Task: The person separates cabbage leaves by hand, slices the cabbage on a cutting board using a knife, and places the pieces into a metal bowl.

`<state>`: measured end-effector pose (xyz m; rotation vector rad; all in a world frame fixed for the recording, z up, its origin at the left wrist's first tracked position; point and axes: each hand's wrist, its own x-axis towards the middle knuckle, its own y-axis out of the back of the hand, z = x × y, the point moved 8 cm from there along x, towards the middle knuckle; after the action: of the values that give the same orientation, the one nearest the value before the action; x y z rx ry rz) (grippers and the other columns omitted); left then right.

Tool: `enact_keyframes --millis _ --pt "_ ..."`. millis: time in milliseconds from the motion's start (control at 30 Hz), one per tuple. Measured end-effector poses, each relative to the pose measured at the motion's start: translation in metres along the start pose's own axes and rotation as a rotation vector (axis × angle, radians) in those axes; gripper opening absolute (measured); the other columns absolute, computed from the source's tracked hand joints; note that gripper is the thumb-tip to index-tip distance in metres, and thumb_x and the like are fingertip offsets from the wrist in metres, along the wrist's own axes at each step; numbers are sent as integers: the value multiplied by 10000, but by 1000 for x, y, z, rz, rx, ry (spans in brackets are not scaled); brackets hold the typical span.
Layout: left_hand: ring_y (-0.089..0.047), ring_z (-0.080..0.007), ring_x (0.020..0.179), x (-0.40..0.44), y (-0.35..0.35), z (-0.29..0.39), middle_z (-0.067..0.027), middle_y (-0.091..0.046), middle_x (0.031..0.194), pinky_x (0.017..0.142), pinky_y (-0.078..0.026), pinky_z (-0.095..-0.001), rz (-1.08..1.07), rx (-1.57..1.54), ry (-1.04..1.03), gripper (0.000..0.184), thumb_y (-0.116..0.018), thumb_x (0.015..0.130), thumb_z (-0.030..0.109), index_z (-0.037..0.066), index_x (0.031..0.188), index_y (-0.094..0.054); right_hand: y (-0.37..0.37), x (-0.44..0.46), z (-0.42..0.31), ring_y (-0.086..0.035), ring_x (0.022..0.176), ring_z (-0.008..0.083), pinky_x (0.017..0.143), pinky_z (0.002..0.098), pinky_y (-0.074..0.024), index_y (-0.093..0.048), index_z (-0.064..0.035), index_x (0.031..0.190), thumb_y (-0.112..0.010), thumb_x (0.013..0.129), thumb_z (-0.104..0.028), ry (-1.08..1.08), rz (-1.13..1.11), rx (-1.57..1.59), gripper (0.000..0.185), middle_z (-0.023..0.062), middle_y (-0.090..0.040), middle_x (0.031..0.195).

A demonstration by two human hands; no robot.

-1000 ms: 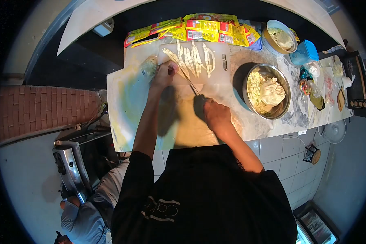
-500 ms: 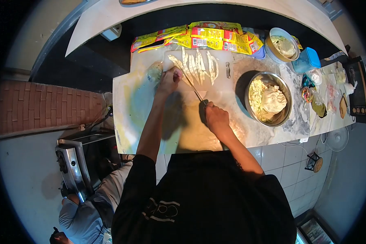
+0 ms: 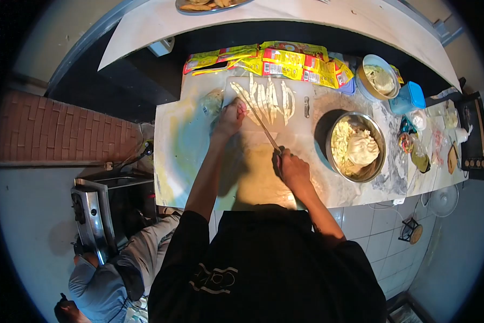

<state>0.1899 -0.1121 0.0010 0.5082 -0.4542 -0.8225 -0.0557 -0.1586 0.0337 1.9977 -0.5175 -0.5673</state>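
Observation:
My right hand (image 3: 295, 169) is closed round the handle of a long knife (image 3: 267, 131), whose blade slants up and left across the leftmost pale food strip. Several pale strips (image 3: 271, 99), roughly parallel, lie on a whitish cutting board (image 3: 300, 116). At the board's left side, my left hand (image 3: 232, 116) has its fingers curled in beside the blade and that strip. What is between those fingertips is hidden. Right of the board stands a steel bowl (image 3: 383, 153) with small pale pieces (image 3: 341, 141) and a large pale, folded lump (image 3: 362, 148).
Yellow-and-red packets (image 3: 285, 64) line the back of the counter. A small metal tool (image 3: 306, 107) lies by the strips, a plastic bag (image 3: 212, 102) left of them. A second bowl (image 3: 367, 89) and a blue container (image 3: 409, 97) stand back right. Another person (image 3: 107, 277) is at lower left.
The camera view has tilted, so the counter appears lower and a plate on the upper shelf shows more. Both hands and the knife keep nearly the same place on the board.

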Motion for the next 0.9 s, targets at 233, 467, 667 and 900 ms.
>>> enact_keyframes --millis 233,467,667,900 --pt "-655 -212 769 -8 6 6 -101 -654 833 729 -524 -311 72 -200 19 161 -700 823 33 6 948 -602 8 -5 3 -625 650 454 607 542 -488 -548 7 917 -499 983 -291 30 75 107 309 256 -631 682" --pt "-652 -311 851 -22 16 -9 -141 -659 869 782 -529 -390 290 144 99 213 -709 806 56 23 1013 -666 9 12 -8 -626 637 461 588 538 -495 -542 12 907 -516 977 -268 88 78 91 290 261 -627 666" --pt "-612 -369 910 -28 11 13 -178 -633 975 799 -502 -434 368 194 3 305 -701 814 96 19 1108 -673 7 32 -23 -658 673 402 602 498 -522 -537 -7 956 -516 966 -281 102 16 50 275 225 -652 735" --pt "-572 -319 966 -29 7 12 -134 -586 1009 880 -453 -419 379 268 -10 318 -675 826 126 22 1127 -680 -3 52 -30 -665 712 404 632 498 -531 -534 4 982 -517 964 -262 116 -27 -27 268 235 -665 779"
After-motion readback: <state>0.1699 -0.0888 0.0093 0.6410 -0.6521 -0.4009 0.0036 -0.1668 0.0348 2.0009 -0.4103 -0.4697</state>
